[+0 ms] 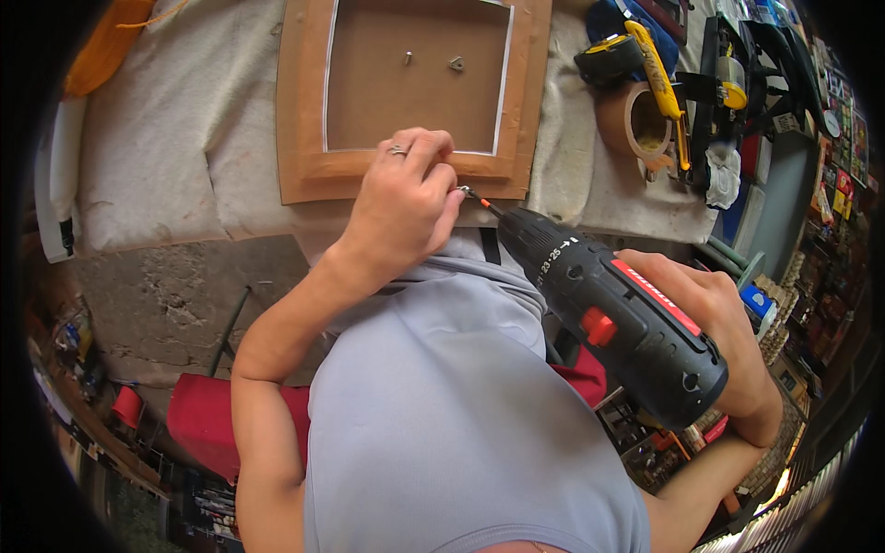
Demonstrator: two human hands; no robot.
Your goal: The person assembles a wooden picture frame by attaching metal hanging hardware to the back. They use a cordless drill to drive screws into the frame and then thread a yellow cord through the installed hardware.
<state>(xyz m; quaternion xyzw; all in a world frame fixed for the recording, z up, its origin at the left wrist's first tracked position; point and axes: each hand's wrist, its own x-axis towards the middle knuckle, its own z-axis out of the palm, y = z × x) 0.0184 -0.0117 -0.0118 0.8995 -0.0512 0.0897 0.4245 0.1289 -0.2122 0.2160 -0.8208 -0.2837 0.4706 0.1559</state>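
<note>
Here, the cloth-covered bench (166,157) bears a frame (415,92); left hand (401,207) pinches the bit (479,200), right hand (719,323) grips the drill (618,323).

The frame (304,138) lies on the cloth (175,147); the drill (618,327) is right of the left hand (401,207), tape roll (645,124) farther right.

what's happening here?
A person holds a black-and-red cordless drill in the right hand, its bit aimed at the near edge of a wooden picture frame lying back-up on a cloth-covered bench. The left hand pinches something small at the bit tip.
</note>
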